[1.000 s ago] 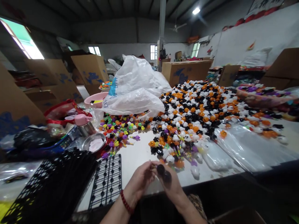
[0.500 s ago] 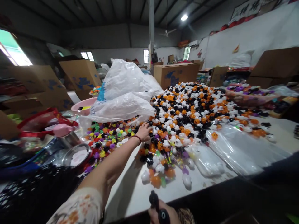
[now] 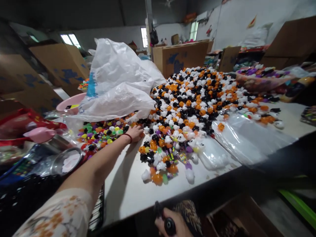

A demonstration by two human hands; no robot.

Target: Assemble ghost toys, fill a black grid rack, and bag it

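My left hand (image 3: 136, 133), with a beaded bracelet at the wrist, reaches over the white table (image 3: 123, 184). Its fingers are extended, touching the edge of a heap of small orange, white and black plastic figures (image 3: 195, 105), some shaped like pumpkins and ghosts. Near its wrist lies a mixed-colour heap of small pieces (image 3: 108, 131). Below the table's front edge, my right hand (image 3: 176, 224) is closed around black plastic pieces (image 3: 170, 225). One sticks up past the thumb, and another shows a round end. Their exact kind is unclear.
A large white plastic sack (image 3: 120, 75) lies behind my left hand. Clear plastic bags (image 3: 247, 138) rest at the right. To the left are a metal dish (image 3: 66, 161), a pink-lidded container (image 3: 40, 134) and a black crate (image 3: 27, 200). A cardboard box (image 3: 181, 57) stands behind the heap.
My left hand has drawn slightly left along the edge of the figure heap. My right hand keeps hold of the black pieces low at the front. The view has tilted downward.
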